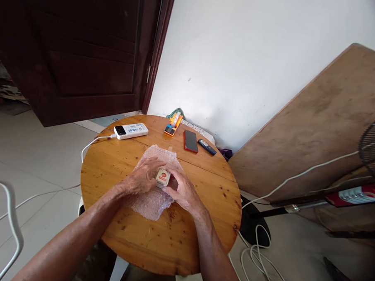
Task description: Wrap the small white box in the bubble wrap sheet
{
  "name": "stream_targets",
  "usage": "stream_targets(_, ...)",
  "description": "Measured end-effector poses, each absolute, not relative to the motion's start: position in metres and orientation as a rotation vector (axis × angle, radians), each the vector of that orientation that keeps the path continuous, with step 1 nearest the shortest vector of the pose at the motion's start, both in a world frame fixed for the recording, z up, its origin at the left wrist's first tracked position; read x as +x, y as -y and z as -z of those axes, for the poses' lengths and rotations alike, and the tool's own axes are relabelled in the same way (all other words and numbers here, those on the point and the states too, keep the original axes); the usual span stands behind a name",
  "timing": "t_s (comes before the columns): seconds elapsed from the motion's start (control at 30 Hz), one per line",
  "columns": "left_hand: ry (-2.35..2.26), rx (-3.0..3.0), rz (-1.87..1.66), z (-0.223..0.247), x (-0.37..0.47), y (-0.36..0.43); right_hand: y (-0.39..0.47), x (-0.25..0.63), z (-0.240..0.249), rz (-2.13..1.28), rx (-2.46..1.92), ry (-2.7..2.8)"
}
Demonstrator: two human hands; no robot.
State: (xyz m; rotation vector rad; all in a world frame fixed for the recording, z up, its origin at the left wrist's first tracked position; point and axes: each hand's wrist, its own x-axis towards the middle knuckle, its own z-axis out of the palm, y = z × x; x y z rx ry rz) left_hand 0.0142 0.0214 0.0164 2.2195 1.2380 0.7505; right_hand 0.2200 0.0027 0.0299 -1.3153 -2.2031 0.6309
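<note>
Between its thumb and forefinger, the right hand [183,190] takes the small box [163,177] by its right side: thumb at the lower corner, finger at the upper one, so this grip is partly closed, with a gap about as wide as the box. On the other side, the left hand [142,176] lies just beside the box, its fingers stretched over the bubble wrap [155,209] and its thumb near the box's left edge; whether it presses the box or only the wrap, I cannot tell. In the head view, the box is near the middle of the frame, with its red-marked face turned up, upon the spread sheet. I judge that the box is light and rather stiff, perhaps of card, so it could dent under strong pressure; its two opposite sides look like the best place to hold. Bubble wrap should be soft, springy and a little slippery, and it is better taken by its loose edges. All this rests on the round wooden table [209,216]. Toward its far edge, above the hands in the frame, there are a white power bank [135,130] at left with a cable plugged in, an orange tape dispenser [173,124], a red-edged phone [190,141] and a dark blue gadget [207,147], whose use I cannot make out.
</note>
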Motion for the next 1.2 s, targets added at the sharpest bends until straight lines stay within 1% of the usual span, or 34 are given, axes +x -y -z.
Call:
stream_targets(0.3,-1.152,2.264,-0.795,-0.025,0.016,-0.015,0.000,0.223,-0.034,-0.710,-1.349,2.189)
stream_targets(0.5,-1.158,2.212,-0.787,-0.026,0.016,-0.017,-0.003,0.231,-0.034,-0.838,-1.294,2.136)
stream_targets(0.63,-1.288,2.172,-0.802,-0.034,0.009,-0.012,-0.005,0.229,-0.030,-0.767,-1.347,2.106)
stream_targets(0.77,-1.397,2.353,-0.836,-0.037,-0.006,0.018,-0.006,0.228,-0.029,-0.681,-1.312,2.157)
stream_targets(0.97,-1.426,2.603,-0.633,-0.017,-0.020,0.071,-0.006,0.232,-0.030,-0.648,-1.279,2.211)
stream_targets(1.2,-1.392,2.647,-0.830,-0.008,-0.001,0.071,-0.008,0.234,-0.029,-0.668,-1.356,2.156)
